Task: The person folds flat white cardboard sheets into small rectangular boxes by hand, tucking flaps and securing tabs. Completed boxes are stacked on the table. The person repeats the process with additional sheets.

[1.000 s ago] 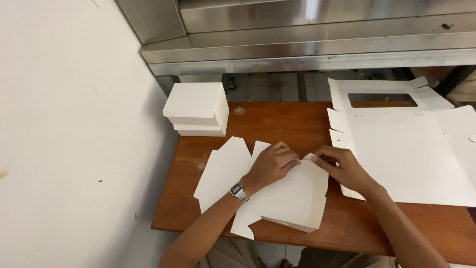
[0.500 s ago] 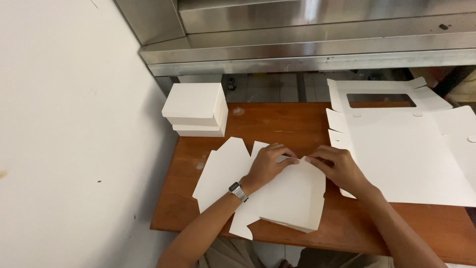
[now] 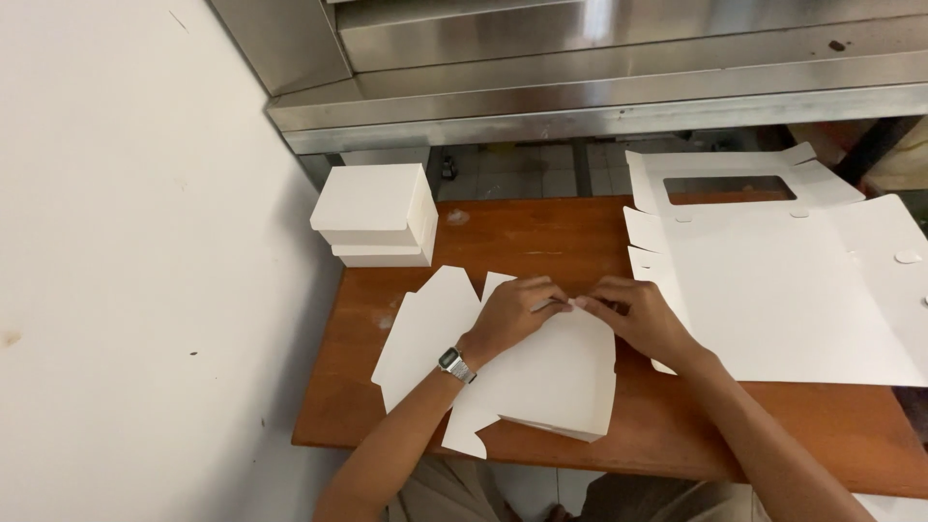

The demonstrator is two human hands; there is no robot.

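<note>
A flat white cardboard box blank (image 3: 541,382) lies partly folded on the brown wooden table (image 3: 541,242) in front of me. My left hand (image 3: 517,311), with a wristwatch (image 3: 456,365) on its wrist, pinches the blank's top edge near the middle. Facing it, my right hand (image 3: 638,317) grips the same edge, fingertips almost touching the left ones. A side flap (image 3: 425,333) of the blank spreads out to the left on the table.
Two folded white boxes (image 3: 377,215) are stacked at the table's back left. A pile of large flat blanks (image 3: 793,290) with a window cutout covers the right side. A white wall stands on the left, a steel counter (image 3: 599,87) behind.
Both hands have drawn closer together along the blank's top edge, and the fold there has tightened. The blank has shifted slightly.
</note>
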